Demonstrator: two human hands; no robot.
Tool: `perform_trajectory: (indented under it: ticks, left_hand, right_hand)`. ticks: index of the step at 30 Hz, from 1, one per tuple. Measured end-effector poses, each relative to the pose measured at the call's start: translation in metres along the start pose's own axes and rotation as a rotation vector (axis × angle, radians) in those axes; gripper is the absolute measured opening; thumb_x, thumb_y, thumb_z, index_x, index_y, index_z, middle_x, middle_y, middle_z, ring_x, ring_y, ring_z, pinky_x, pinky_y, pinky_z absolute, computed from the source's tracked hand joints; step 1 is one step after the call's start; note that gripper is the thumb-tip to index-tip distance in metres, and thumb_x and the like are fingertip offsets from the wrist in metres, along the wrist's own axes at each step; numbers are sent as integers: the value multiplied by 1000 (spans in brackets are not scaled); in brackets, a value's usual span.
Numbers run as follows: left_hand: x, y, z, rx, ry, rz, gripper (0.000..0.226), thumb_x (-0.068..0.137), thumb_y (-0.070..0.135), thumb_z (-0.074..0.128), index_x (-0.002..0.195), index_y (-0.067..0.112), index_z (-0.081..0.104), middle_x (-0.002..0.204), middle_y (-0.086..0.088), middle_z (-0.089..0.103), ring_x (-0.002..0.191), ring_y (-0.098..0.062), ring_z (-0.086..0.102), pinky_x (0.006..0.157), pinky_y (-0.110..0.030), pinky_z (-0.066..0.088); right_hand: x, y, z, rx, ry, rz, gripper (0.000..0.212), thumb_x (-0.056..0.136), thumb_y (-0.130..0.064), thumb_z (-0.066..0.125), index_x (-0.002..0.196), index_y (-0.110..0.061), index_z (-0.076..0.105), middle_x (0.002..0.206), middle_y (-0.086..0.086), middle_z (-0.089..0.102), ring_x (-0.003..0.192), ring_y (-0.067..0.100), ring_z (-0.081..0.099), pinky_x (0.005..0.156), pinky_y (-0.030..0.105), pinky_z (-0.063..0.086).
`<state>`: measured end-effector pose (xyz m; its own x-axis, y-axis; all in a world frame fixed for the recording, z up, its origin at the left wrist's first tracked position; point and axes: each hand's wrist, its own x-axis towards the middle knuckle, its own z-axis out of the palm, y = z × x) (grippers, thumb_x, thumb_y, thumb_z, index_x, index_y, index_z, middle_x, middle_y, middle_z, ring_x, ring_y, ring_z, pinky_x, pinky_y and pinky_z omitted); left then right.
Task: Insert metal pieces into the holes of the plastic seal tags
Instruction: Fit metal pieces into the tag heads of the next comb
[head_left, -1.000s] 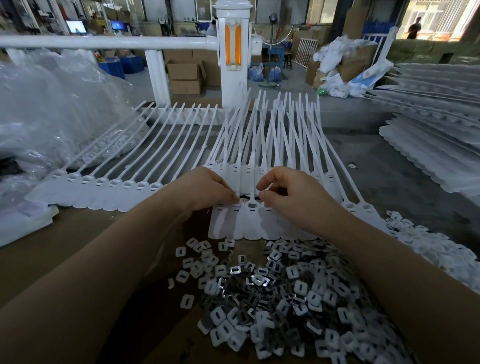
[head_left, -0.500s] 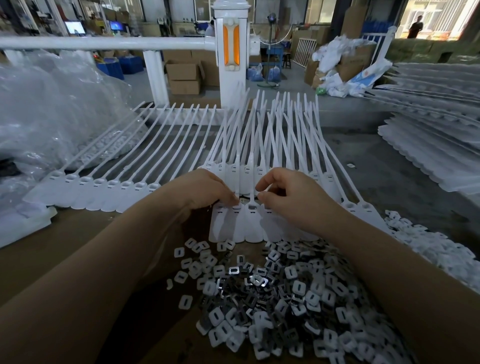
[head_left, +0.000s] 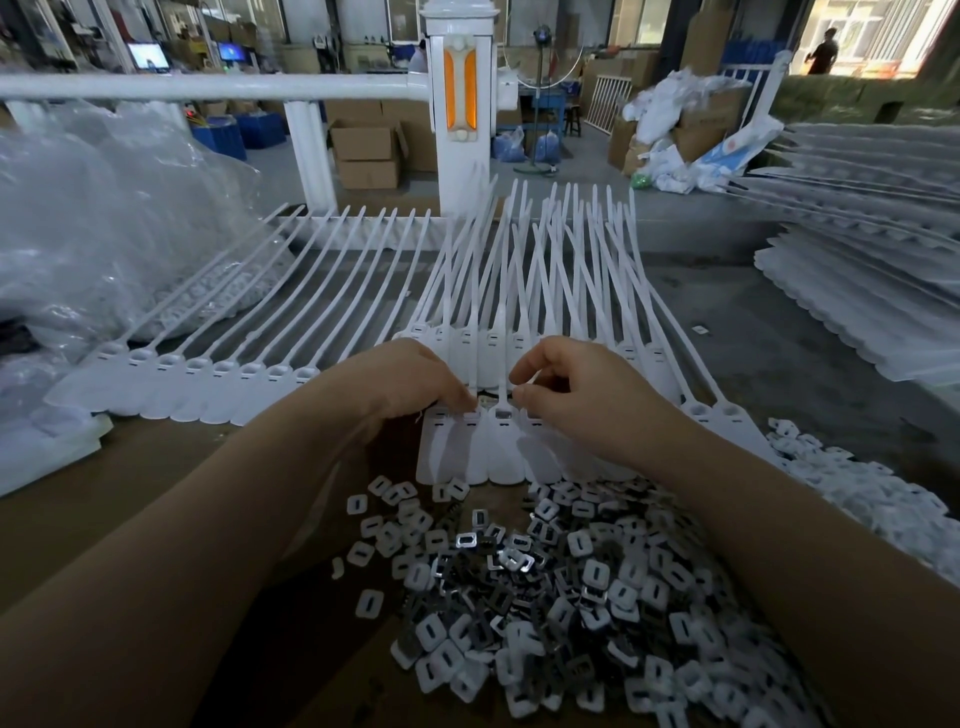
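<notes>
A row of white plastic seal tags (head_left: 488, 447) lies flat in front of me, long tails fanning away. My left hand (head_left: 410, 379) rests on the row's left part, fingertips curled down at the tag heads, seemingly pinching a small piece. My right hand (head_left: 582, 389) hovers over the right part, thumb and forefinger pinched together just above a tag hole. A small metal piece (head_left: 485, 401) shows between the two hands. A heap of metal pieces and white caps (head_left: 561, 597) lies close below the tags.
Another strip of white tags (head_left: 208, 379) lies to the left. Clear plastic bags (head_left: 104, 218) pile up at far left. Stacked tag strips (head_left: 872, 291) fill the right side. A white railing post (head_left: 462, 109) stands behind. White caps (head_left: 857, 483) are scattered at right.
Both hands stay at the tag heads with only slight finger shifts; the right forefinger has lifted a little. The tags have not moved.
</notes>
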<state>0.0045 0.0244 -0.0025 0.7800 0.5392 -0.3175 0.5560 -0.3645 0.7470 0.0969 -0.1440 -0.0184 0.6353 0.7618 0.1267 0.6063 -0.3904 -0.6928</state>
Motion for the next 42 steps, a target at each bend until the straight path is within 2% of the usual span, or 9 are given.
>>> perform_trajectory:
  ticks: [5,12,15,20,25,32,37,39,42]
  left_hand:
    - [1,2,-1,24,-20,3,14,71,20,83,77,12,74,89,-6,71,87,-22,64,66,-29,45]
    - [2,2,4,57,-8,37,14,72,20,83,76,17,70,85,0,67,82,-15,59,61,-27,39]
    - [3,2,4,64,-6,46,17,71,19,83,79,17,69,84,1,66,80,-14,58,61,-27,38]
    - [3,2,4,87,-10,59,14,70,17,80,71,22,68,78,3,65,82,-14,56,62,-29,36]
    - [4,0,2,77,-1,56,12,71,19,81,70,22,70,78,3,67,82,-15,58,66,-30,39]
    - [0,-3,0,108,-2,101,11,77,23,80,76,20,70,80,2,66,79,-14,56,63,-28,38]
    - [-2,-5,-3,137,-20,153,9,80,26,78,78,22,70,76,4,66,75,-12,56,62,-27,39]
    - [-3,-7,-5,164,-34,187,8,80,30,77,79,25,71,79,5,68,76,-12,58,65,-28,41]
    - [-3,-10,-7,138,12,275,7,83,33,75,82,28,72,78,6,71,75,-10,64,68,-27,48]
  right_hand:
    - [0,0,0,3,-2,1,7,92,-30,63,98,-30,61,86,-10,66,75,1,60,60,18,40]
    - [2,1,0,5,1,-8,7,91,-29,63,98,-29,62,85,-8,67,75,5,63,62,19,44]
    - [0,-2,0,6,-9,-87,6,88,-28,68,92,-32,65,79,-9,66,69,2,60,62,19,44]
    - [-9,-15,-1,-8,-232,-329,15,81,-24,76,82,-38,71,74,-14,66,71,-2,58,66,11,41]
    - [-12,-21,6,-152,-351,-422,17,85,-28,72,100,-37,75,95,-10,70,89,2,62,79,16,47]
    - [-12,-21,10,-205,-355,-453,15,83,-35,73,96,-40,72,94,-11,65,85,-1,60,79,22,50]
    - [-13,-23,8,-144,-345,-446,17,79,-27,77,83,-39,64,79,-26,60,82,-8,57,72,10,45]
    - [-13,-22,7,-99,-303,-392,16,80,-25,77,80,-36,65,75,-24,62,76,-9,57,69,7,43]
    - [-8,-19,2,11,-148,-262,15,82,-22,74,78,-34,66,76,-16,67,73,-7,62,65,11,48]
